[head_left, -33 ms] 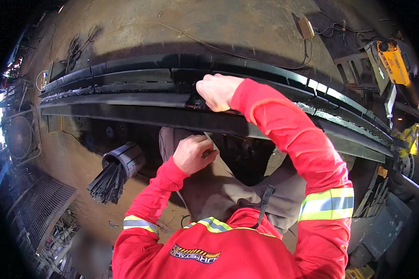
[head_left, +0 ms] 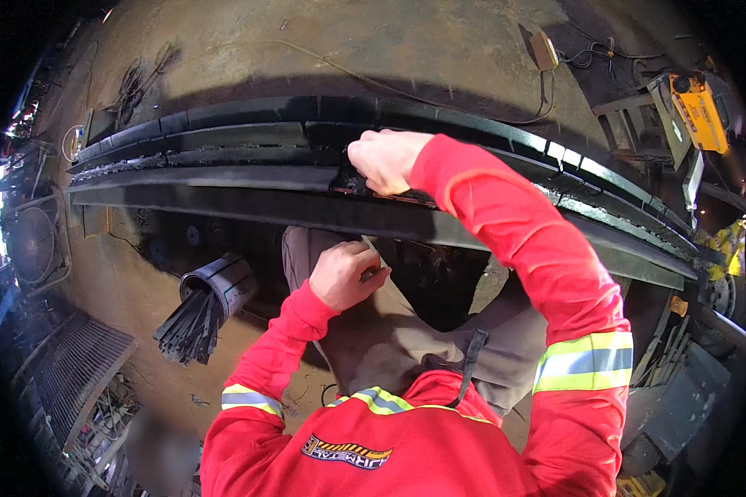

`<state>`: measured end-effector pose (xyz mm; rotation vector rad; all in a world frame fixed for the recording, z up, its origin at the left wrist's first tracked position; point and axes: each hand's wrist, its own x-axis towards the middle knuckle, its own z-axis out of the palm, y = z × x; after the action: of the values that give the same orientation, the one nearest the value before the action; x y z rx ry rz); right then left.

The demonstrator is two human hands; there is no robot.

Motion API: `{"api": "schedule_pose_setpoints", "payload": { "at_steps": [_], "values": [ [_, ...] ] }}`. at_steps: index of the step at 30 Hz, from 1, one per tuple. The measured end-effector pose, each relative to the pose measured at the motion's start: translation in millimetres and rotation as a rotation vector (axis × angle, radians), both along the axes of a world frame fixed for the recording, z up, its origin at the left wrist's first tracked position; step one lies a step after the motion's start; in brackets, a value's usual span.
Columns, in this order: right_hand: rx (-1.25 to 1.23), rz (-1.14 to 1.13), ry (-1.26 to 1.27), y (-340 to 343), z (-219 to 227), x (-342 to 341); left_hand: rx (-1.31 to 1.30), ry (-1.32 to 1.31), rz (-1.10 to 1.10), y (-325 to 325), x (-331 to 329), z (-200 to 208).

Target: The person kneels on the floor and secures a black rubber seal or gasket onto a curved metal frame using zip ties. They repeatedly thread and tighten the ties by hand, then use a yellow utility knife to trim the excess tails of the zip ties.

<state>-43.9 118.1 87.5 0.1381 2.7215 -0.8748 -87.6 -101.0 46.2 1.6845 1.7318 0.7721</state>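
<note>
Two bare hands, set well apart. Right hand [head_left: 383,161] curled down at the long dark metal beams [head_left: 249,137], stretching crosswise beyond the knees; any grip there impossible to tell. Left hand [head_left: 343,276] curled above the grey trousers [head_left: 373,356], a thin pale strip [head_left: 368,242] at the fingers, hold equally unclear. Shows barely any change from the previous picture; suggests, by judgement, work kept to one spot.
</note>
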Motion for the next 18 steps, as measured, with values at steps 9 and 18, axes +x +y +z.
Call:
{"api": "schedule_pose_setpoints", "payload": {
  "at_steps": [9, 18],
  "values": [
    [0.123, 0.206, -0.023, -3.7, 9.7, -13.0, 0.031, -0.221, 0.228, -0.4, 0.6, -17.0],
    [-0.060, 0.005, 0.028, 4.8, -8.2, -4.8, 0.081, -0.373, 0.362, -1.6, -4.5, -14.8]
  ]
}}
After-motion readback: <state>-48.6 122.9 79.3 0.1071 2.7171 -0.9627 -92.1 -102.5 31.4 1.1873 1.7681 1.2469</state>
